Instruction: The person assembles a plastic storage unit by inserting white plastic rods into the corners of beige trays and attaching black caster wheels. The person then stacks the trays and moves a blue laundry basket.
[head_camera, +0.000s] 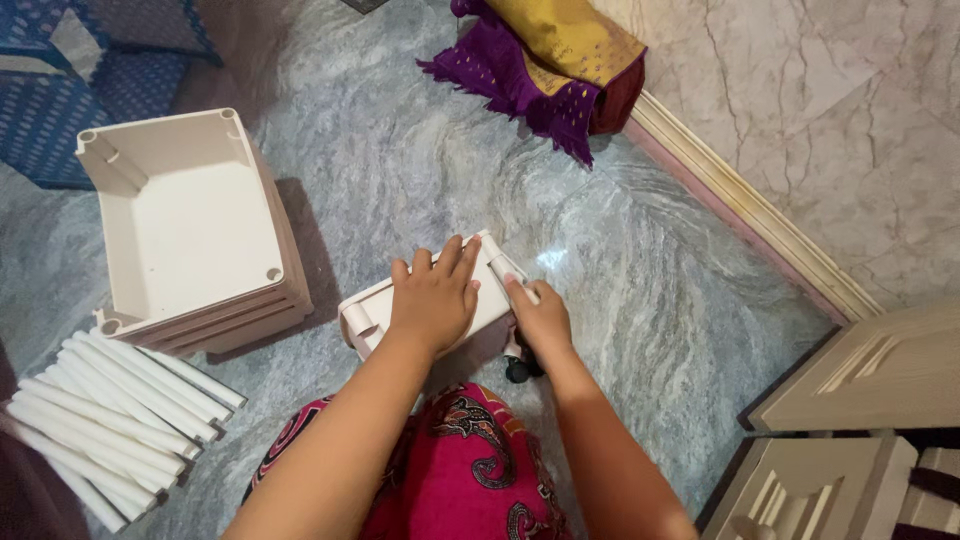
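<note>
In the head view, the left hand (435, 298) lies palm-down and flat on a small cream plastic shelf tray (372, 312) at the centre of the frame, fingers spread open and pointing toward 1 o'clock, pressing rather than gripping. The right hand (540, 322), just at 3 o'clock of the left, pinches the tray's corner post socket (497, 254) between thumb and forefinger, the other fingers curled beneath. Small black caster wheels (518, 368) show under the tray at 5 o'clock of the right hand. The tray rests on a grey-blue marbled stone floor (640, 260), just beyond the person's knees in a magenta patterned garment (475, 470).

At 9 o'clock of the hands, near but apart, stands a stack of larger cream plastic trays (190, 225), open side up. At 8 o'clock lies a bundle of white plastic tubes (115, 420), side by side. At 12 o'clock, well apart, sits a purple and mustard folded cloth (545, 60) against a beige marble wall (830, 130). At 4 o'clock are cream panelled drawer fronts (870, 375).
</note>
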